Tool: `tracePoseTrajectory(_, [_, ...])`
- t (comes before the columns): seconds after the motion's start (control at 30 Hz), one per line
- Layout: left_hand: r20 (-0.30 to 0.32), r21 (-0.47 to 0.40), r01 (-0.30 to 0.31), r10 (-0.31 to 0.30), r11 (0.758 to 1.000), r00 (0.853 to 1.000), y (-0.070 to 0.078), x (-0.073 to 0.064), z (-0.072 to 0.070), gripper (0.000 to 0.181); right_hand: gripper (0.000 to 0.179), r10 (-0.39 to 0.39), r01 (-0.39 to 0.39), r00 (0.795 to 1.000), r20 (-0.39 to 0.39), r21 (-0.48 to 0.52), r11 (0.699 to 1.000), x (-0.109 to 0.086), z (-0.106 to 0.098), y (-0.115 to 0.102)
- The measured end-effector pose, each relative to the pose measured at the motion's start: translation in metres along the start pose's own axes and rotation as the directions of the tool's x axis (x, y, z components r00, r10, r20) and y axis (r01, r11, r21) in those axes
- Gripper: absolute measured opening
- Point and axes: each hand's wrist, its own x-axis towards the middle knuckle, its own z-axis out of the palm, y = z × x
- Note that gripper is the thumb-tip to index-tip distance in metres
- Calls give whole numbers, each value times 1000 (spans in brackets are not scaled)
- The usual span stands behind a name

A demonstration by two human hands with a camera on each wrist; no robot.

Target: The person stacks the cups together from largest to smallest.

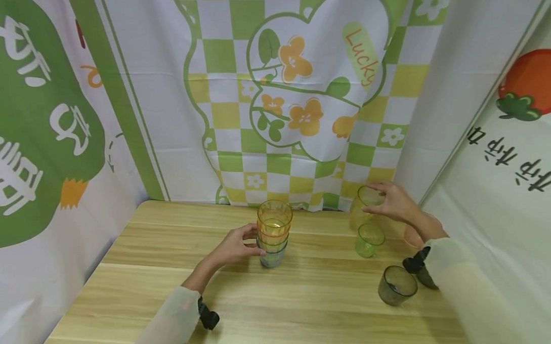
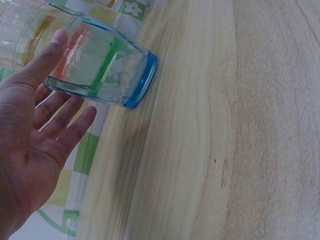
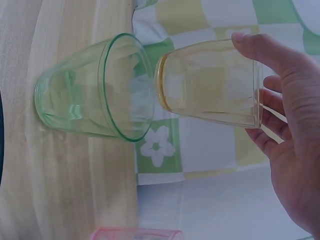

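Three other cups stand on the table (image 1: 325,310) around the right hand (image 1: 393,201): a green cup (image 1: 369,241) toward seven o'clock, a grey cup (image 1: 395,288) at six, and a pinkish cup (image 1: 411,237) near five, partly hidden by the right forearm (image 1: 430,227). The right hand pinches a yellow cup (image 1: 359,210) near its rim; the right wrist view alone makes plain that it is lifted. Toward nine o'clock, the left hand (image 1: 232,246) grips a stack of nested cups (image 1: 273,237), its blue base (image 2: 142,80) clearest from the left wrist.
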Motion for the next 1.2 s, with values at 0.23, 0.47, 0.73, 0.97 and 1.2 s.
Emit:
tracePoseTrajectory(0.23, [-5, 8, 10, -10, 1000, 1000, 2, 0, 1, 70, 77, -48, 48, 999, -8, -19, 999, -2, -5, -12])
tracePoseTrajectory(0.47, [-6, -2, 12, -12, 1000, 1000, 1, -1, -1, 71, 77, -134, 132, 990, -53, -44, 990, -2, -7, -22])
tracePoseTrajectory(0.73, [-2, 2, 9, -9, 1000, 1000, 1, -1, 1, 71, 72, -220, 216, 969, -108, -50, 975, -6, -11, -39])
tracePoseTrajectory(0.97, [-3, 6, 6, -6, 1000, 1000, 0, 0, 1, 71, 71, -315, 308, 936, -158, -66, 949, -10, -15, -54])
tracePoseTrajectory(1.2, [4, -6, 1, -1, 1000, 1000, 1, -1, 1, 74, 73, -417, 411, 886, -200, -76, 909, -10, -17, -71])
